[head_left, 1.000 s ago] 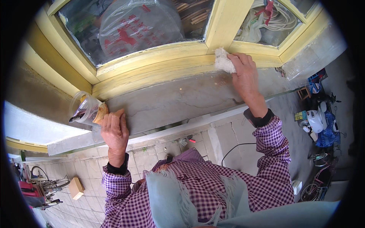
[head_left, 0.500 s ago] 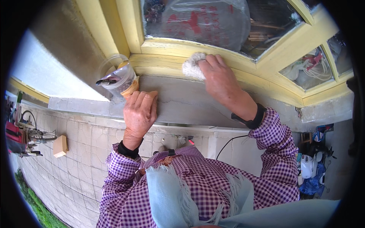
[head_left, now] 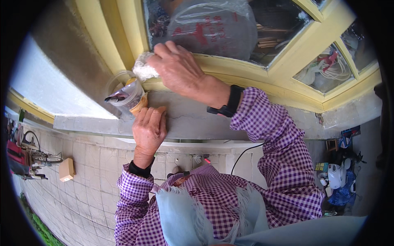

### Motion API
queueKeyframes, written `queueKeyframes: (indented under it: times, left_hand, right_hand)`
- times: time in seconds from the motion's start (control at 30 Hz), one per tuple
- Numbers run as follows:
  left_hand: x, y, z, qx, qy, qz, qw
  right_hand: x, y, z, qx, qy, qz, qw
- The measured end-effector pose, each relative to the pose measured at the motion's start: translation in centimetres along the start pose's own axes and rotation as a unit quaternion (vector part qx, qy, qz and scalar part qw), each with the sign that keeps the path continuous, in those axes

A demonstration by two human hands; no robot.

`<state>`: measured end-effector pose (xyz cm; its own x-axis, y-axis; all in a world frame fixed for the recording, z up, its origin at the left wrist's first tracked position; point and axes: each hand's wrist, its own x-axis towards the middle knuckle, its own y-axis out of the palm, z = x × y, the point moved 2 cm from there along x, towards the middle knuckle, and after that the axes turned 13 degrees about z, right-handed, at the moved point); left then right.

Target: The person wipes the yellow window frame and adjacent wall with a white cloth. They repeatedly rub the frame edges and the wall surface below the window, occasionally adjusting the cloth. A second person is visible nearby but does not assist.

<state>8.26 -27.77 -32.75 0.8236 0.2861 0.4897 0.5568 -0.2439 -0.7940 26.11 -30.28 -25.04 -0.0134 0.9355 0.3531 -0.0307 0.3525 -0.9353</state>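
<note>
My right hand [head_left: 178, 67] is closed on a crumpled white cloth [head_left: 144, 67]. It presses the cloth against the yellow window frame [head_left: 221, 67], at the corner where the bottom rail meets the upright. Just below the cloth stands a clear plastic cup [head_left: 126, 95] with dark, yellow and orange items inside. My left hand [head_left: 149, 128] leans on the grey sill [head_left: 193, 119] right beside the cup. Its fingers are curled together over the sill, and I see nothing held in them.
Behind the window pane [head_left: 209, 28] lies a large round wrapped thing. A cardboard box [head_left: 67, 169] and a bicycle [head_left: 39, 156] stand on the paved ground at the left. White and blue items [head_left: 338, 178] are gathered at the right. A black cable [head_left: 242, 158] hangs below the sill.
My right hand has moved left along the window frame with the cloth, from the middle of the rail to the corner above the cup. My left hand stays almost in place.
</note>
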Motion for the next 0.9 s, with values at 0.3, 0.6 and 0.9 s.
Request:
queueKeyframes:
  times: [0.3, 0.6, 0.9]
  left_hand:
    - [-0.2, 0.2, 0.1, 0.002, 0.003, 0.017, 1.0]
    - [-0.2, 0.3, -0.1, 0.011, 0.005, 0.008, 1.0]
    - [0.1, 0.4, -0.6, 0.017, 0.004, -0.007, 1.0]
  right_hand:
    - [-3.5, 0.4, -2.4, -0.25, 0.064, -0.045, 0.965]
    - [-18.5, -7.3, -8.6, -0.323, 0.212, 0.053, 0.921]
    - [-25.4, -12.3, -7.5, -0.133, 0.428, 0.138, 0.883]
